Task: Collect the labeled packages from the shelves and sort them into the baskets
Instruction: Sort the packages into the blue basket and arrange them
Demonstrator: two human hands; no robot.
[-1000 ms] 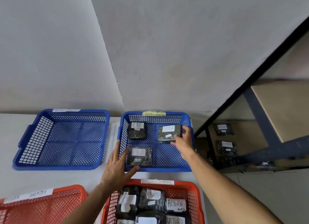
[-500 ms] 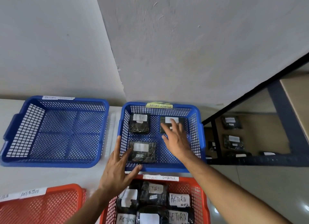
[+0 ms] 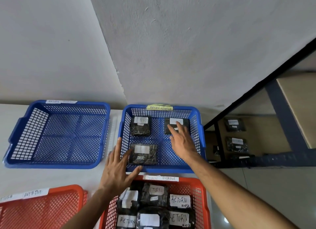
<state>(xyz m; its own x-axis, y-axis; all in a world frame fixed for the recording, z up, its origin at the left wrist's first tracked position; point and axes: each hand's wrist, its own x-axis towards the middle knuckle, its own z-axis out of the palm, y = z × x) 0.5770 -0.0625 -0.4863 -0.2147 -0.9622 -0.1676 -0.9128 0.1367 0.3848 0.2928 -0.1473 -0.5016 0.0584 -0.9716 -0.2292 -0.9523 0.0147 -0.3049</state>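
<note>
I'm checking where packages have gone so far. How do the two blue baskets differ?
The left blue basket holds no packages; the right blue basket holds three black labeled ones. The left one's tag is white, the right one's yellow, reading RETURN OVERDUE. Neither hand touches the left one; the left hand rests at the right one's corner, the right hand reaches inside. Both are blue mesh.

Two blue baskets (image 3: 56, 134) and two red baskets (image 3: 42, 210) sit on the tabletop (image 3: 51, 175). Three packages (image 3: 140, 126) lie in the right blue basket, at least six in the right red one, several more on the shelf (image 3: 256, 138).
</note>
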